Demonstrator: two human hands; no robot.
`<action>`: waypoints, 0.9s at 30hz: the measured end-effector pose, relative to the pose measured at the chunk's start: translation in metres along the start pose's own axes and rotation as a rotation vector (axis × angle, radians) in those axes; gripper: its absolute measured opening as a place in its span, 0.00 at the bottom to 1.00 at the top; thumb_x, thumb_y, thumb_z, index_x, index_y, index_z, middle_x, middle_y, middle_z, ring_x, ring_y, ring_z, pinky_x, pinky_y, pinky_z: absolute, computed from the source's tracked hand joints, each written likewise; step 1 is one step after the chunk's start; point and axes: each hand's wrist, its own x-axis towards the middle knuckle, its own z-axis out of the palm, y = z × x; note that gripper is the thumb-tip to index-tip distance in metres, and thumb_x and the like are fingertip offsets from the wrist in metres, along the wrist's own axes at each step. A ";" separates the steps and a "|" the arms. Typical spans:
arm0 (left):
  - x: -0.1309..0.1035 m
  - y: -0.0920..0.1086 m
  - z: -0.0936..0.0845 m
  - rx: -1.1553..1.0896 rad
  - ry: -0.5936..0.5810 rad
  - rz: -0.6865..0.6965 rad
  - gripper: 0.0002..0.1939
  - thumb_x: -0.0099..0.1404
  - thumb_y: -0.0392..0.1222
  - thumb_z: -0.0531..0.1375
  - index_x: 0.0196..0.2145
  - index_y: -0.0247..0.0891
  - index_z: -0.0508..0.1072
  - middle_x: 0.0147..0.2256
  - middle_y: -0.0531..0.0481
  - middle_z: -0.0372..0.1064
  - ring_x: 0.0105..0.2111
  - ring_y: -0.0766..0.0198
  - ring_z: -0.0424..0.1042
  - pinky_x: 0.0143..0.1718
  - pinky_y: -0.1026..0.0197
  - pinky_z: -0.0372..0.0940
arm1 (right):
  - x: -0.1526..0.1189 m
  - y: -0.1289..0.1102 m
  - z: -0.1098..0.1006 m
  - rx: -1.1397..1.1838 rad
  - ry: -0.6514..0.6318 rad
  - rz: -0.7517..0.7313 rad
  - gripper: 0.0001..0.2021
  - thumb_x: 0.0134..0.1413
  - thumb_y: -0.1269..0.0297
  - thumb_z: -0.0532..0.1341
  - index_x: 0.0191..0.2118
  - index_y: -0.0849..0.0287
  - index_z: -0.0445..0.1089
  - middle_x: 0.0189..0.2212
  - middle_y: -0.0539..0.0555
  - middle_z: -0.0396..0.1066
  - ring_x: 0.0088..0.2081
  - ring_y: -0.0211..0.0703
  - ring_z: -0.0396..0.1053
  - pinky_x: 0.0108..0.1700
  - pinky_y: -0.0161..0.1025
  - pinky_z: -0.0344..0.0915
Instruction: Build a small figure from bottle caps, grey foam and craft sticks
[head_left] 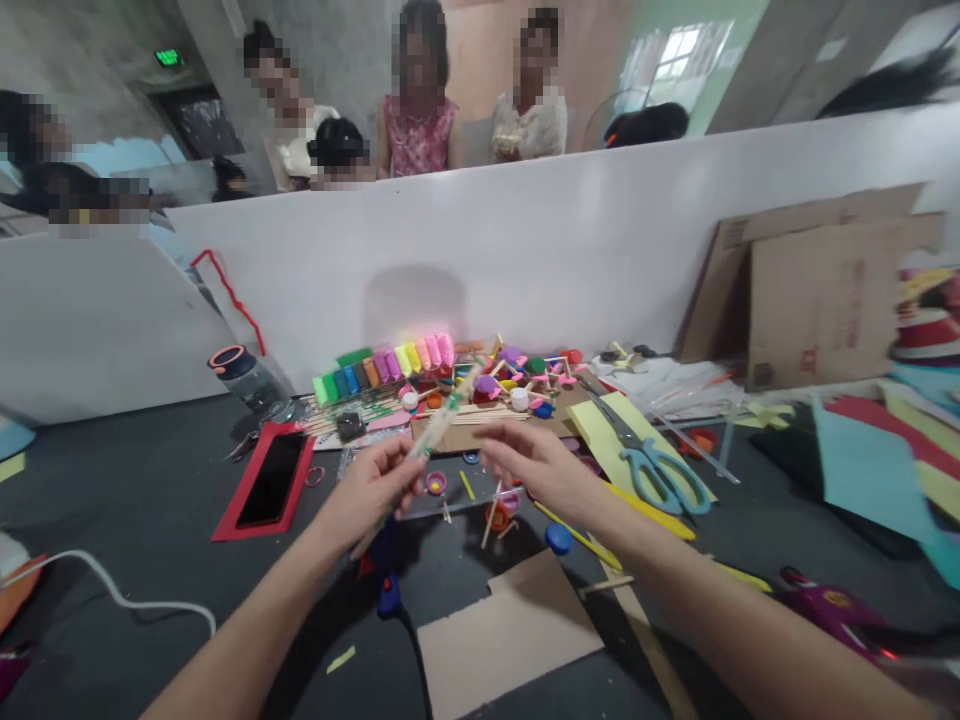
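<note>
My left hand (386, 475) is closed around a wrapped pair of chopsticks (442, 425), a long slim pale packet with green print. It slants up to the right, and its lower end shows below my wrist. My right hand (525, 455) is held just right of the packet, apart from it, its fingers loosely bent and parted with nothing visible in them. Beneath my left hand lies a blue glue gun (388, 595), partly hidden. Small bottle caps, such as a purple cap (436, 484), and thin wooden sticks (491, 515) lie below and between my hands.
Cut cardboard (510, 640) lies in front. Blue scissors (664, 475) rest on yellow paper at right. A phone (274, 478) on red card and a bottle (251, 385) stand left. Coloured clay packs (386, 365) line the back before a white partition (525, 250); people are beyond it.
</note>
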 end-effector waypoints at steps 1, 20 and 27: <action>-0.006 0.004 0.016 -0.080 -0.050 -0.020 0.19 0.66 0.60 0.55 0.35 0.39 0.65 0.25 0.56 0.65 0.18 0.70 0.62 0.19 0.66 0.60 | 0.004 0.000 0.004 0.089 0.061 -0.008 0.16 0.63 0.51 0.56 0.45 0.57 0.71 0.33 0.52 0.73 0.30 0.38 0.68 0.30 0.34 0.64; -0.048 -0.022 0.069 -0.486 0.178 -0.172 0.28 0.59 0.69 0.59 0.34 0.38 0.69 0.18 0.64 0.43 0.17 0.73 0.40 0.17 0.69 0.39 | -0.020 -0.021 -0.023 0.761 0.586 -0.206 0.18 0.56 0.46 0.64 0.28 0.56 0.67 0.17 0.45 0.65 0.20 0.35 0.64 0.26 0.33 0.65; -0.065 0.002 0.111 -0.353 0.129 -0.099 0.25 0.55 0.64 0.65 0.27 0.36 0.77 0.20 0.53 0.61 0.23 0.66 0.60 0.26 0.64 0.55 | -0.024 -0.023 0.019 0.868 0.479 -0.125 0.21 0.53 0.43 0.66 0.27 0.58 0.68 0.16 0.46 0.66 0.19 0.35 0.64 0.24 0.32 0.64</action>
